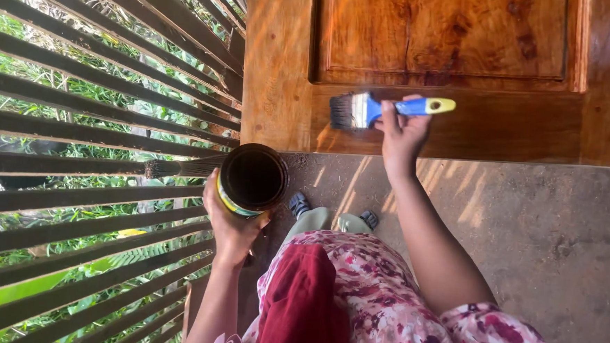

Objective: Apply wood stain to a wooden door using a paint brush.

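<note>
Paintbrush (381, 109) with a blue plastic handle, a yellow tip, a metal band and dark bristles lay pressed against the lower rail of the reddish-brown wooden door (460, 124), just under its recessed panel. The right hand (401, 131) gripped it with fingers curled around the blue handle, thumb on the near side, and the bristles pointed toward the door's left edge. Wood around the bristles looked darker and glossier than the paler stile near that edge.

The left hand (229, 220) held a round dark tin can with a yellow and green label (252, 179), fingers wrapped behind its wall and thumb along the rim. The can was tipped with its open mouth toward the camera; its inside looked very dark, and I could not tell how much liquid it held. It hovered beside the bottom left corner of the door, above the grey concrete floor (524, 232).

Dark horizontal wooden slats (77, 132) stood to the left, with green plants behind them. A floral pink dress (382, 301) and two dark shoes (300, 204) showed below.
</note>
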